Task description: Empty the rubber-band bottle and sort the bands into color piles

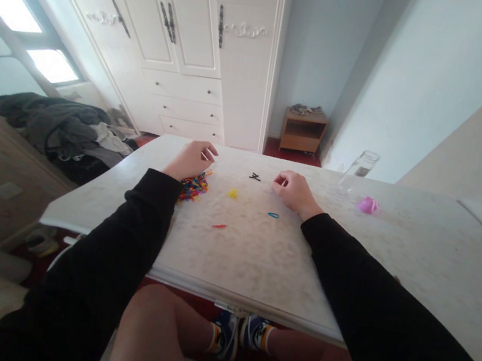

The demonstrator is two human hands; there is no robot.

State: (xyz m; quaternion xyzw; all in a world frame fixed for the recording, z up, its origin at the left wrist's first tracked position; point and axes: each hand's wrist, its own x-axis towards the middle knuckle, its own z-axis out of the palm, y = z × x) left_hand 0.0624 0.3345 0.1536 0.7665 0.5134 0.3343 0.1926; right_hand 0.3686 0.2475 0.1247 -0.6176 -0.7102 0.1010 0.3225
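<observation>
My left hand (pixel 192 160) hovers over or rests at the far end of a heap of small multicoloured rubber bands (pixel 193 189); its fingers are loosely bent and apart, with nothing visible in them. To the right, my right hand (pixel 294 191) is curled, thumb and fingertips together, and whatever may be between them is too small to make out. Between the hands lie a few black bands (pixel 255 177) and a little yellow cluster (pixel 232 193). A blue band (pixel 273 215) sits just below my right hand. Nearer to me is a red band (pixel 218 226).
A clear glass bottle or jar (pixel 359 167) stands at the table's far edge, with a pink crumpled object (pixel 368 205) beside it. The pale table (pixel 244 268) ends close to my knees. Beyond are a white wardrobe (pixel 191 41), a small wooden cabinet (pixel 302 135) and piled clothes (pixel 58 129).
</observation>
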